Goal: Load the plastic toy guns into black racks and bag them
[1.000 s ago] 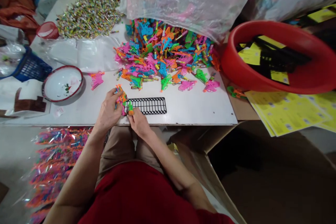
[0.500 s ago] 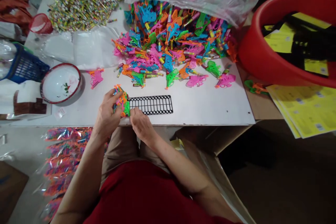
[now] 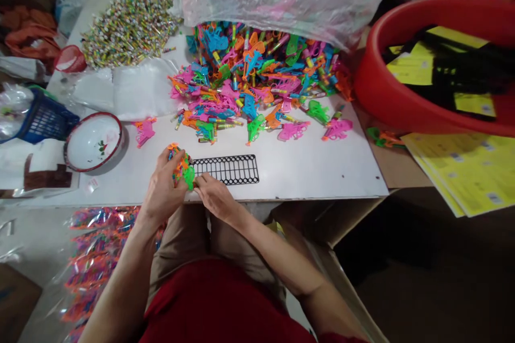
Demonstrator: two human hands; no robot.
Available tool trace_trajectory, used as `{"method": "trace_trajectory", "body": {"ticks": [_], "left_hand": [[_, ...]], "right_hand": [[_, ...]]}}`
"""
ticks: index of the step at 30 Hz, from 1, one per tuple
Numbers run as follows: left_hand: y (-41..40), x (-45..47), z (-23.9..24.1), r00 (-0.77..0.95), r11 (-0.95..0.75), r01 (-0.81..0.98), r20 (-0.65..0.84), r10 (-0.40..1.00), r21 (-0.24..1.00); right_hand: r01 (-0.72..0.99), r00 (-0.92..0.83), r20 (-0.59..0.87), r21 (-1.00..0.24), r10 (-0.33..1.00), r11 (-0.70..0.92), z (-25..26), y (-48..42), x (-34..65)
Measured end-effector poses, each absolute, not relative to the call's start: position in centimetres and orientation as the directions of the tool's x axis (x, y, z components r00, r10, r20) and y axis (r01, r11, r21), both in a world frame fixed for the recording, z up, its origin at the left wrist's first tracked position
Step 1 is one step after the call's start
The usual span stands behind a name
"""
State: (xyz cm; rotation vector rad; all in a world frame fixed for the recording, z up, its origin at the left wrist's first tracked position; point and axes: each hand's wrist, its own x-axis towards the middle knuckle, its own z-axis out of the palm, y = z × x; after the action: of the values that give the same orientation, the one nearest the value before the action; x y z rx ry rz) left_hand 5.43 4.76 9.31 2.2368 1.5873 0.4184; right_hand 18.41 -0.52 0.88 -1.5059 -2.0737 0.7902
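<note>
Head view: at left, bagged colourful pieces (image 3: 100, 257) on the floor, which we judge finished lots. On the bench (image 3: 306, 174), one bunch of toy guns (image 3: 188, 176) at the left end of a black rack (image 3: 225, 170); the rack's length rightward bare, so we judge it early-stage. Behind, a large loose heap (image 3: 241, 88), unsorted. Left hand (image 3: 163, 187): fingers curled, clasping the bunch. Right hand (image 3: 217, 199): fingers bent at the bunch's right edge; we cannot tell whether it grips anything.

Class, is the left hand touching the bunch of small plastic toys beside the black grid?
Touching. The head view shows the left hand curled over the toy bunch, gripping it.
</note>
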Motion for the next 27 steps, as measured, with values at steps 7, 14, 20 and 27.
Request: {"method": "trace_trajectory", "body": {"ticks": [7, 14, 20, 27], "left_hand": [[6.2, 4.6, 8.5, 0.422, -0.366, 0.805, -0.018, 0.906, 0.468], [6.0, 4.3, 8.6, 0.444, -0.386, 0.799, -0.02, 0.896, 0.461], [5.0, 4.0, 8.5, 0.441, -0.388, 0.81, -0.02, 0.897, 0.439], [5.5, 4.0, 8.5, 0.405, -0.351, 0.813, -0.019, 0.914, 0.464]], "right_hand": [[0.767, 0.039, 0.095, -0.641, 0.995, 0.031, 3.2, 2.5, 31.8], [0.964, -0.021, 0.072, -0.265, 0.997, 0.04, 4.1, 8.1, 35.1], [0.936, 0.204, 0.055, -0.304, 0.977, -0.179, 3.6, 13.4, 32.7], [0.928, 0.159, 0.129, -0.357, 0.979, -0.103, 5.9, 10.0, 32.7]]}}
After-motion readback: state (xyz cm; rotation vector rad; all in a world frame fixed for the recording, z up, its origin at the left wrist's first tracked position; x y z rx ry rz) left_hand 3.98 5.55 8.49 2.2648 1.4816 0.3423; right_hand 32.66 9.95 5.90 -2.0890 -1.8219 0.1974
